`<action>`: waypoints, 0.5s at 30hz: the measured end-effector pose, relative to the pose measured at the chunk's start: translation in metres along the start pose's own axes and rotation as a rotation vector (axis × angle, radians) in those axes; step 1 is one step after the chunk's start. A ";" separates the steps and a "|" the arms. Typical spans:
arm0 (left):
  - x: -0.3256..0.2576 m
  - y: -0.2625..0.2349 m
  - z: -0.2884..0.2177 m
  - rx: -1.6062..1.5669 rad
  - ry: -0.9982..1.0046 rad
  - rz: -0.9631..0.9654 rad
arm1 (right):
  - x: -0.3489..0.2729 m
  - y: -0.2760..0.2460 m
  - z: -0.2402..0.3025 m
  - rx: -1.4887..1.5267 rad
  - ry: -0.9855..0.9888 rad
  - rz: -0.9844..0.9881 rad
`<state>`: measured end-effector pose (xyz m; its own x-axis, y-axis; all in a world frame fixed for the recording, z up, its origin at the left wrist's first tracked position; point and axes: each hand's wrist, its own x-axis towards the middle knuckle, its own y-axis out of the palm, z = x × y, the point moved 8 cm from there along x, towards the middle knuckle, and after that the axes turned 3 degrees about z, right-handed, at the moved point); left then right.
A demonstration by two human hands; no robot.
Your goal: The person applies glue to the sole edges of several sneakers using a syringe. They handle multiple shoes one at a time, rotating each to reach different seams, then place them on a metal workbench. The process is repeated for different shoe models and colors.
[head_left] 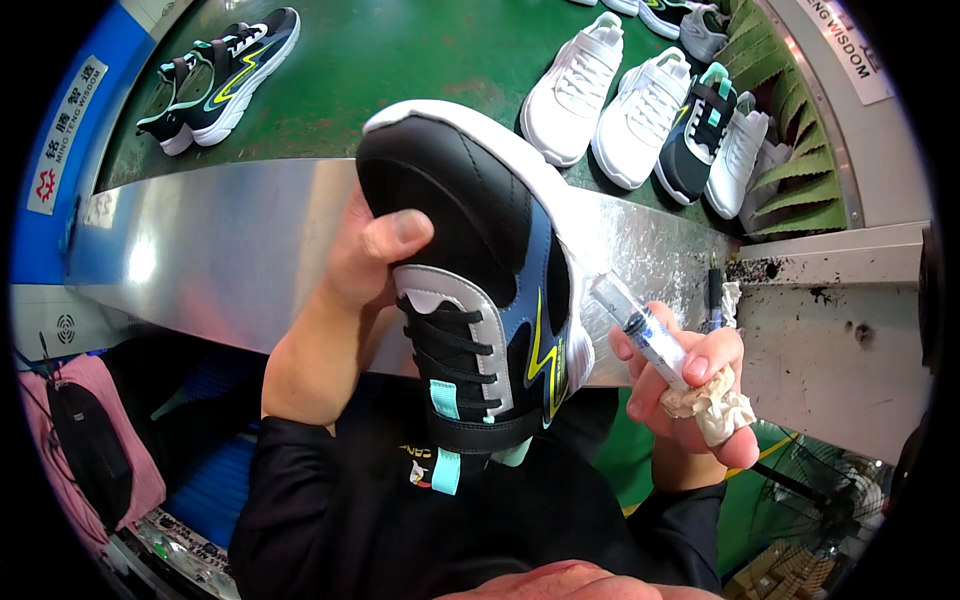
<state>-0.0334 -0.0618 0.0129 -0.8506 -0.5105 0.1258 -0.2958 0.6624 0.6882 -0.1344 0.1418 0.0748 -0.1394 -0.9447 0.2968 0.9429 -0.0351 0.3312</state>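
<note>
A worker's left hand (pixel 365 262) grips a black sneaker (pixel 478 270) by its toe end, thumb pressed on the upper, holding it raised with the toe pointing away and the laces and teal tabs nearest the body. The right hand (pixel 690 395), just to the right of the sneaker, is closed around a clear syringe-like applicator (pixel 640 328) and a crumpled off-white rag (pixel 712 405); the applicator's tip points at the shoe's white sole edge, close to the yellow zigzag on its side, though whether it touches cannot be told. Behind the sneaker runs a shiny metal rail (pixel 200 250), and beyond that a green conveyor belt (pixel 400 60). Up and to the left of the sneaker sits a dark pair of sneakers (pixel 220 75) on the belt; up and to the right lie two white sneakers (pixel 610 95) beside a black-and-teal shoe (pixel 700 130). Below and far left of the sneaker hangs a black bag on a pink cloth (pixel 85 440). Doing this well, by the look of it, means keeping the shoe steady in the gripping hand, laying the tip squarely against the seam of upper and sole, squeezing sparingly, and having the rag ready to wipe any excess before it marks the dark upper.
</note>
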 end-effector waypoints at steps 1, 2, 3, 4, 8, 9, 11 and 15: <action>0.001 -0.002 0.002 0.001 0.023 0.026 | 0.000 -0.001 -0.002 0.014 0.000 0.005; 0.002 -0.004 0.003 -0.006 0.024 0.015 | 0.000 -0.002 -0.004 0.022 -0.004 0.007; 0.003 -0.004 0.003 -0.013 0.024 0.005 | -0.001 -0.003 -0.006 0.030 -0.009 0.007; 0.004 -0.005 0.004 -0.023 0.024 -0.004 | -0.001 -0.004 -0.007 0.029 -0.015 0.002; 0.008 -0.008 0.002 -0.015 0.037 0.036 | -0.003 -0.008 -0.013 0.133 -0.143 0.035; 0.009 -0.007 0.004 -0.057 0.036 0.065 | -0.005 -0.009 -0.014 0.155 -0.167 0.040; 0.011 -0.011 0.007 -0.086 0.024 0.093 | -0.010 -0.011 -0.018 0.159 -0.153 0.026; 0.014 -0.016 0.012 -0.119 -0.016 0.046 | -0.021 -0.016 -0.027 0.174 -0.128 0.000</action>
<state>-0.0460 -0.0727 -0.0051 -0.8695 -0.4711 0.1485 -0.2029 0.6148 0.7621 -0.1384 0.1538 0.0393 -0.1870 -0.8952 0.4045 0.8781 0.0323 0.4774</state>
